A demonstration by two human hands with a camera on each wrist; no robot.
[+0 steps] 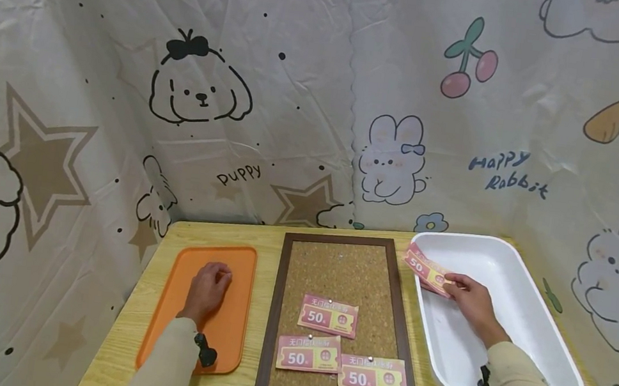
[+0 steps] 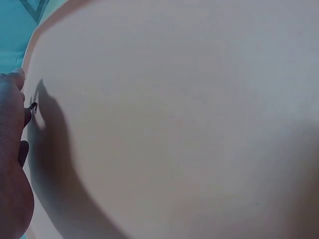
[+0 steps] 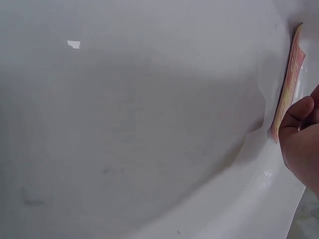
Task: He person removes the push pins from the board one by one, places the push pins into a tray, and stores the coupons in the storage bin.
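Note:
My right hand [image 1: 472, 303] pinches the right end of a pink and yellow paper coupon [image 1: 424, 268] marked 50, over the left rim of the white tub [image 1: 499, 351]. More pink paper shows under it; how many sheets cannot be told. In the right wrist view the coupon [image 3: 288, 92] stands nearly edge-on beside the thumb. Above the orange tray [image 1: 233, 312], my left hand [image 1: 206, 291] has its fingers bent together. A tiny shiny thing, which looks like a clear pushpin [image 2: 33, 106], sits at its fingertips in the left wrist view.
Between tray and tub lies a brown-framed corkboard [image 1: 306, 270]. Three coupons are pinned on its lower half: an upper coupon [image 1: 328, 316], a left coupon [image 1: 310, 353] and a right coupon [image 1: 374, 377]. A printed curtain [image 1: 310, 90] hangs behind the wooden table [image 1: 118, 337].

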